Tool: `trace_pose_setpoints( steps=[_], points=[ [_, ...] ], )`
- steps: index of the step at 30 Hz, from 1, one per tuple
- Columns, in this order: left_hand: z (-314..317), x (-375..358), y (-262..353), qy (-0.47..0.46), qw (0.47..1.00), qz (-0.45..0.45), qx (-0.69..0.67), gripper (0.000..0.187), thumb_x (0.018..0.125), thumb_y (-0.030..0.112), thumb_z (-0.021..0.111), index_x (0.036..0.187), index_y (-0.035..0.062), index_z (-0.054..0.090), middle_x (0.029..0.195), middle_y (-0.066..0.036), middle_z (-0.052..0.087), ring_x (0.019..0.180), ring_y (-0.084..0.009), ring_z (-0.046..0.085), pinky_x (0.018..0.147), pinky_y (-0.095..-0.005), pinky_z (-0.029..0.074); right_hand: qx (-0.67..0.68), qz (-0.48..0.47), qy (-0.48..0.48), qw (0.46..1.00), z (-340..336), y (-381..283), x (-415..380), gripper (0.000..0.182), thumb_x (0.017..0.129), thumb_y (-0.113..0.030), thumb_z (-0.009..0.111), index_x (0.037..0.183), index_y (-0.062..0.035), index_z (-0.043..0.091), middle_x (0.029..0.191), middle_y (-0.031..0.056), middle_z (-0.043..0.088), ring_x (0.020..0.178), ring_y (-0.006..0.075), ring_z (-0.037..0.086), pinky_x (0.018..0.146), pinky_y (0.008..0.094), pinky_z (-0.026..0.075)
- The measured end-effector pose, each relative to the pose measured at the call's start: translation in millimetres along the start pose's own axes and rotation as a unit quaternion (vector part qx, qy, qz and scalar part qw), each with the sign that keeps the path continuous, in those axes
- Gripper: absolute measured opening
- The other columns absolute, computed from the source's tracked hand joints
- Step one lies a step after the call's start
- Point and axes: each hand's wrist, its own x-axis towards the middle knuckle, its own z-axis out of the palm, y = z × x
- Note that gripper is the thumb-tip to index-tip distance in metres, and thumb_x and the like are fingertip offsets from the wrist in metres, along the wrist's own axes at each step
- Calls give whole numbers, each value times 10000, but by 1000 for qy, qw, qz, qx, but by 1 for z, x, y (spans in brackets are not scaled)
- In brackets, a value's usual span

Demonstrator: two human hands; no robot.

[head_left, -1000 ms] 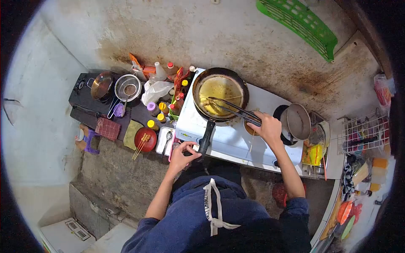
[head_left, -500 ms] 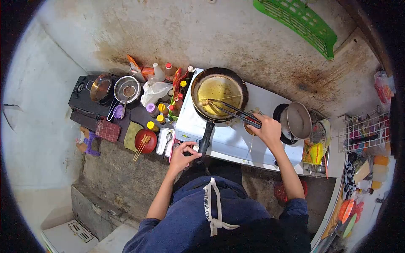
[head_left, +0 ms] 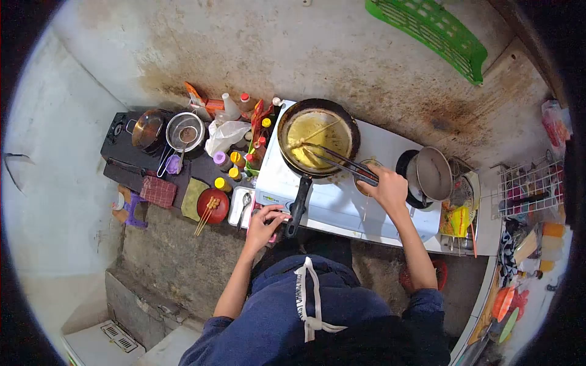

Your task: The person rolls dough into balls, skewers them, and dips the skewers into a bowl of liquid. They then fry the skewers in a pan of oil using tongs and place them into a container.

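Note:
My right hand [head_left: 389, 186] is closed around black tongs [head_left: 342, 160], whose tips reach down into the frying pan [head_left: 348, 114]. Yellow oil [head_left: 305, 129] covers part of the pan's bottom. A skewer lies in it near the tong tips, its thin stick [head_left: 325, 129] slanting up to the right. My left hand [head_left: 264, 227] is at the front edge of the white stove [head_left: 378, 213], just left of the pan's black handle [head_left: 298, 207]. Its fingers are curled together; what they pinch, if anything, is hidden.
Left of the stove, a red plate [head_left: 223, 210] holds several skewers, beside a white tray [head_left: 235, 207] with a spoon. Several bottles [head_left: 237, 160] and a strainer [head_left: 185, 132] stand behind. A grey pan [head_left: 434, 174] sits on the right burner.
The skewer in the pan has turned, its stick now pointing up and right instead of nearly level. The tongs stay in the oil. My left hand has barely moved.

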Motion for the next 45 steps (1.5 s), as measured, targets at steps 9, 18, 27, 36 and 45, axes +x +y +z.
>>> trace_pose_setpoints(
  steps=[9,18,27,36,45],
  points=[
    [0,-2,0,-2,1000,5,-2,262,853,90,551,1080,-28,497,888,-71,659,866,-92,588,804,-219,430,1,10,8,1000,11,-4,22,456,624,-423,690,1005,-175,651,766,89,647,665,272,626,585,372,497],
    [-3,-10,1,2,1000,-10,-5,282,843,103,567,1082,-30,498,881,-63,660,853,-82,587,780,-209,433,-25,-23,13,999,3,-10,44,438,621,-440,693,976,-186,656,732,106,630,650,272,620,582,377,496],
    [-4,-12,-3,2,1000,9,-5,282,840,91,568,1081,-33,490,879,-69,659,862,-100,593,787,-221,437,-53,-74,52,995,6,-12,65,433,588,-417,721,934,-164,659,747,103,624,685,264,611,620,378,489],
    [-4,-15,1,6,1000,4,-6,280,839,88,570,1077,-33,488,881,-85,657,865,-117,600,802,-229,438,-39,-99,71,992,10,-14,66,426,585,-403,720,926,-154,662,723,111,621,657,280,604,599,384,485],
    [-3,-12,-4,9,1000,2,8,287,844,113,566,1082,-29,493,876,-73,661,870,-107,599,789,-231,440,-40,-48,-10,998,-12,-23,49,430,620,-434,698,949,-159,661,692,115,623,641,280,613,581,382,493]
  ],
)
